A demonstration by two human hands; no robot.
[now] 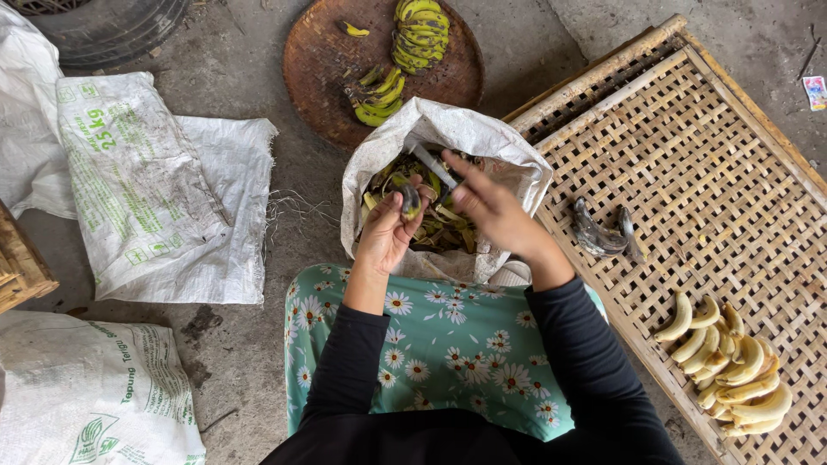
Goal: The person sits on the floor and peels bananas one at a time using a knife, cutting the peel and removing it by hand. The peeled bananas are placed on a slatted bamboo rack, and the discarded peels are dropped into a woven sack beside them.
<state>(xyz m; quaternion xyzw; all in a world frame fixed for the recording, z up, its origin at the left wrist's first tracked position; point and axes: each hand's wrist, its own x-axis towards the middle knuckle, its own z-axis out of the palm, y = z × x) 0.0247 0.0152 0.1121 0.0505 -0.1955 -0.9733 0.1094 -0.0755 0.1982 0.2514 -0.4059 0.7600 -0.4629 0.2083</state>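
Left hand (386,231) pinches a small dark banana (410,201) over the open white sack (448,129) of peels. Right hand (491,207), just beside it, grips a knife (433,166). Peeled bananas (728,366) lie further right on the woven bamboo rack (689,138).

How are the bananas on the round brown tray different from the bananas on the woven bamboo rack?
The green-yellow unpeeled bananas on the round brown woven tray wear their skins; the pale yellow peeled bananas on the woven bamboo rack are bare.
The unpeeled bananas sit joined in bunches; the peeled bananas lie loose in a pile.
The unpeeled bananas lie beyond the white sack of peels, the peeled bananas near the person's right side.
Both are curved.
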